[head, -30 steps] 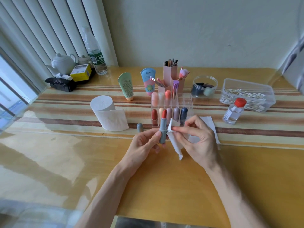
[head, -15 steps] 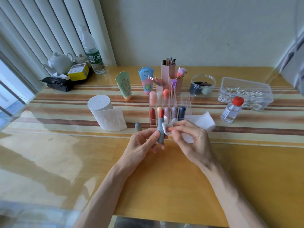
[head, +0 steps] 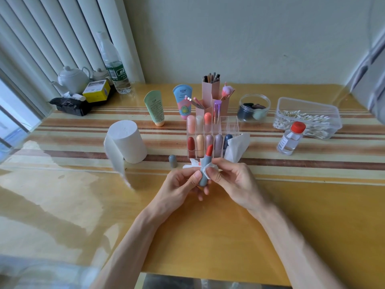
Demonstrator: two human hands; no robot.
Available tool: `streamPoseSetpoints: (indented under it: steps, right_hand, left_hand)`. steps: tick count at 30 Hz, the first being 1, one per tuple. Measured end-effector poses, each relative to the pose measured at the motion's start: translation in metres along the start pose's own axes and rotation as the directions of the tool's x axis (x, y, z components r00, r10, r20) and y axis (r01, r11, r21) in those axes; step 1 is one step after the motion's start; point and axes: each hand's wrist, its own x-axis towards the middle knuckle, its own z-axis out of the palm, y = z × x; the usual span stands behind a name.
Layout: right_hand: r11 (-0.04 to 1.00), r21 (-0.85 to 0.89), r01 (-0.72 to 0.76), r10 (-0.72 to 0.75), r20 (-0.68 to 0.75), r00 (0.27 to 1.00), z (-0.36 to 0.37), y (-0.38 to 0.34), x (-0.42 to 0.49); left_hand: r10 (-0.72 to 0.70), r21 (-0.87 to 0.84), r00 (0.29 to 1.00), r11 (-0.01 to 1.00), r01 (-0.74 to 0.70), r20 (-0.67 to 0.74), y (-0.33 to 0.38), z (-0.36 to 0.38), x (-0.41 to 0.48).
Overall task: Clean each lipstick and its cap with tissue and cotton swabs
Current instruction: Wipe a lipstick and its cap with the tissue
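An uncapped lipstick (head: 205,168) with a grey-blue tube and an orange-red bullet stands upright in my left hand (head: 183,184), pinched low on the tube between thumb and fingers. White tissue (head: 236,148) is wrapped round the upper part of the tube, its loose end sticking up to the right. My right hand (head: 231,184) pinches that tissue against the tube. The grey-blue cap (head: 173,161) stands on the table just left of my hands. Behind them a clear organiser (head: 229,124) holds several capped lipsticks.
A tissue roll (head: 128,140) stands at the left with a strip hanging loose. At the right are a tub of cotton swabs (head: 308,118), a red-capped bottle (head: 291,138) and a sponge jar (head: 254,108). Tubes, brush holders, a water bottle and teapot sit behind.
The tissue, held beside the lipstick a second ago, is now wrapped round the tube under my right fingers. The lipstick stayed upright in my left hand.
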Motion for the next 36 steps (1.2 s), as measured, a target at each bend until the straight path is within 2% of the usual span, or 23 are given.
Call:
streamPoseSetpoints:
  steps: [7, 11, 16, 22, 27, 30, 34, 36]
  right_hand:
    - [0.998, 0.058, -0.008, 0.012, -0.065, 0.998, 0.005, 0.004, 0.001]
    - [0.999, 0.041, 0.020, -0.015, -0.120, 0.993, 0.007, 0.007, 0.001]
    - [0.992, 0.124, 0.016, 0.004, -0.163, 0.987, 0.013, 0.003, 0.003]
    - [0.965, 0.263, -0.014, 0.068, -0.197, 0.978, 0.015, -0.001, 0.005]
    - [0.984, 0.175, 0.019, 0.027, -0.252, 0.967, 0.016, -0.002, 0.004]
    - [0.995, 0.095, 0.021, 0.001, -0.224, 0.975, 0.015, -0.001, 0.004]
    - [0.986, 0.164, 0.011, 0.024, -0.210, 0.977, 0.014, -0.005, 0.003]
    - [0.985, 0.171, 0.012, 0.023, -0.201, 0.979, 0.014, -0.006, 0.002]
  left_hand:
    - [-0.071, -0.080, 0.997, 0.995, 0.067, -0.042, -0.003, -0.001, 0.000]
    - [-0.078, -0.066, 0.988, 0.995, 0.070, -0.130, -0.003, 0.002, 0.003]
    - [-0.056, -0.027, 0.965, 0.998, 0.051, -0.256, -0.005, 0.004, 0.005]
    - [-0.083, -0.092, 0.984, 0.993, 0.069, -0.157, 0.000, 0.007, 0.003]
    - [-0.022, -0.023, 0.963, 1.000, 0.017, -0.270, -0.003, 0.009, 0.004]
    - [-0.015, -0.008, 0.945, 1.000, 0.013, -0.326, -0.006, 0.008, 0.003]
    - [-0.061, -0.074, 0.983, 0.996, 0.049, -0.174, 0.000, 0.007, 0.002]
    - [-0.067, -0.075, 0.987, 0.996, 0.056, -0.147, 0.002, 0.007, 0.001]
